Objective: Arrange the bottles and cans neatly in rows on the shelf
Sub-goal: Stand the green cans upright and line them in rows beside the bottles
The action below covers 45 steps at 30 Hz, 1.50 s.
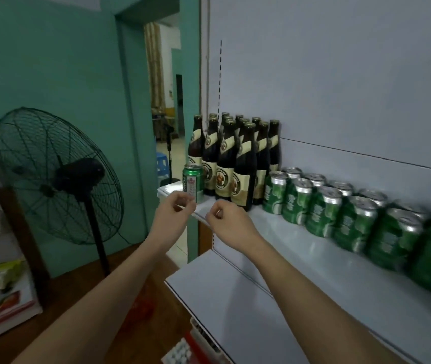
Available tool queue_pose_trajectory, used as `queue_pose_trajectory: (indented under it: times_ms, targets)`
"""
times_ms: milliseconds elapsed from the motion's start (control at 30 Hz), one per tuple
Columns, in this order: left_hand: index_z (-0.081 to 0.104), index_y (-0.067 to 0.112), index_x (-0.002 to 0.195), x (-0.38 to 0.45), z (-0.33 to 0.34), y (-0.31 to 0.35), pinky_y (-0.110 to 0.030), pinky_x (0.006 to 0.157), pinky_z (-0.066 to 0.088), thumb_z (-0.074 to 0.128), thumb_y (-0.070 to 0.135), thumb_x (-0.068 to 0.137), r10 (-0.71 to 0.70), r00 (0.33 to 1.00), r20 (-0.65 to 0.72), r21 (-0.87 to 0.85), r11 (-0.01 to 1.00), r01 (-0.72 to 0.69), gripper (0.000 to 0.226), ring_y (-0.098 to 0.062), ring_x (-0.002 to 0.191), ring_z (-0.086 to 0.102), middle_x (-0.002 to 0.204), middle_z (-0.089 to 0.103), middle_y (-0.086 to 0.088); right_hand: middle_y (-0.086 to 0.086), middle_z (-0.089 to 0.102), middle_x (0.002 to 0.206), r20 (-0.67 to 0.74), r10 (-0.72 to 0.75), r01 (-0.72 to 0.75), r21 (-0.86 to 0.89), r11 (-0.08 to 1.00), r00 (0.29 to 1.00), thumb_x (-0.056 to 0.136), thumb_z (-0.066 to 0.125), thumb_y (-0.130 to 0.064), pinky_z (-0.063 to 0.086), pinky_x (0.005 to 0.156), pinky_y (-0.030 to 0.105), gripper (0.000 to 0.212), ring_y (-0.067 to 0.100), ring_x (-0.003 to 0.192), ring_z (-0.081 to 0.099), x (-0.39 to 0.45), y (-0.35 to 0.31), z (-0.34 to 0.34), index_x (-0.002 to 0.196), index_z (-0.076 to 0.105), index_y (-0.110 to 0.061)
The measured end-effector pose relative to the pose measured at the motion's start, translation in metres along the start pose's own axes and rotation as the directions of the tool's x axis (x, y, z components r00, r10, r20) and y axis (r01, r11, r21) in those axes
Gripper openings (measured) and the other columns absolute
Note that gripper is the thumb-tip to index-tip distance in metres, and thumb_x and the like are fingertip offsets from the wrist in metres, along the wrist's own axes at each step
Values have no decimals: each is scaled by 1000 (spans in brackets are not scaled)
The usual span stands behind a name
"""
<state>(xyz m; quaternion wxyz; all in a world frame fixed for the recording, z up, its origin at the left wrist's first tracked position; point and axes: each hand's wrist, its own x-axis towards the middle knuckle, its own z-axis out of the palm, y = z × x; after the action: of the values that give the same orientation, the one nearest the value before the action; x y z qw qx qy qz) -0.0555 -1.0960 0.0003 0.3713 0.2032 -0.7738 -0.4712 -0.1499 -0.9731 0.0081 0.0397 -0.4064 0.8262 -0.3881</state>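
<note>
Both hands raised before the shelf (301,248), fingers loosely curled, gripping nothing. Left hand (173,210) just below a lone green can (192,183) at the shelf's left end, apparently clear of it. Right hand (226,219) at 3 o'clock of the left, near the shelf edge. Dark bottles (231,158) clustered upright at 1 o'clock of the hands. Green cans (340,208) in two rows, running toward 4 o'clock. Fan (54,177) at 9 o'clock.
</note>
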Motion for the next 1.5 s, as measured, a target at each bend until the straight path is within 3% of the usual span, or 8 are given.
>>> queue_pose_trajectory:
  times_ms: [267, 467, 667, 833, 933, 1100, 1333, 1500]
  targets:
    - [37, 37, 135, 126, 8, -55, -29, 89, 43, 69, 39, 91, -112, 991, 68, -38, 993, 114, 54, -17, 118, 50, 134, 44, 6, -3, 52, 117, -81, 116, -77, 379, 922, 990, 97, 62, -30, 48, 93, 38, 36, 17, 108, 57, 114, 20, 51, 126, 42, -21]
    - [43, 29, 146, 159, 15, -78, -34, 102, 51, 67, 32, 92, 14, 953, 302, -99, 995, 17, 59, -6, 120, 58, 132, 60, 9, -4, 52, 134, -122, 114, -47, 451, 891, 986, 93, 68, -26, 43, 95, 29, 59, 12, 122, 51, 140, 33, 76, 142, 35, -22]
    - [51, 31, 134, 172, 8, -78, -31, 88, 57, 76, 35, 84, 34, 945, 326, -95, 995, -3, 56, -9, 105, 65, 122, 63, 7, -6, 53, 139, -143, 116, -42, 442, 896, 983, 87, 75, -16, 45, 100, 26, 79, 8, 124, 53, 136, 34, 82, 149, 28, -26]
    - [54, 27, 120, 159, 4, -50, -15, 67, 54, 71, 35, 88, 44, 948, 315, -171, 985, 11, 37, -1, 97, 63, 110, 63, 4, -27, 54, 123, -217, 114, 28, 559, 829, 969, 80, 83, -12, 51, 95, 19, 86, -11, 112, 56, 115, 14, 76, 145, 32, -35]
    - [53, 24, 121, 150, -12, -23, -28, 60, 59, 66, 38, 91, 64, 886, 460, -236, 970, 52, 35, -4, 83, 71, 107, 65, -2, -26, 59, 116, -285, 103, 91, 595, 799, 953, 82, 79, -5, 55, 91, 22, 74, -9, 106, 61, 91, -2, 60, 135, 41, -41]
    - [54, 23, 127, 131, -26, 11, -40, 70, 63, 72, 52, 73, 164, 722, 672, -177, 983, -58, 63, -16, 92, 73, 112, 67, -1, -7, 62, 122, -344, 115, 117, 586, 802, 932, 86, 75, -5, 57, 75, 21, 65, 0, 103, 66, 38, -14, 46, 128, 46, -46]
    - [58, 20, 120, 73, 6, 57, -34, 67, 63, 77, 39, 82, 213, 640, 738, -207, 975, -86, 47, -9, 81, 73, 99, 71, 1, -7, 65, 120, -448, 207, 48, 494, 868, 870, 91, 72, -17, 58, 81, 24, 66, 2, 102, 67, -43, -11, 14, 145, 40, -33]
    - [60, 20, 118, 19, 50, 107, -52, 75, 61, 80, 40, 79, 264, 577, 773, -229, 964, -135, 48, -21, 84, 74, 97, 74, -7, -11, 61, 122, -485, 229, 9, 441, 897, 844, 93, 69, -23, 57, 79, 19, 64, -7, 99, 65, -117, -2, -43, 146, 34, -33]
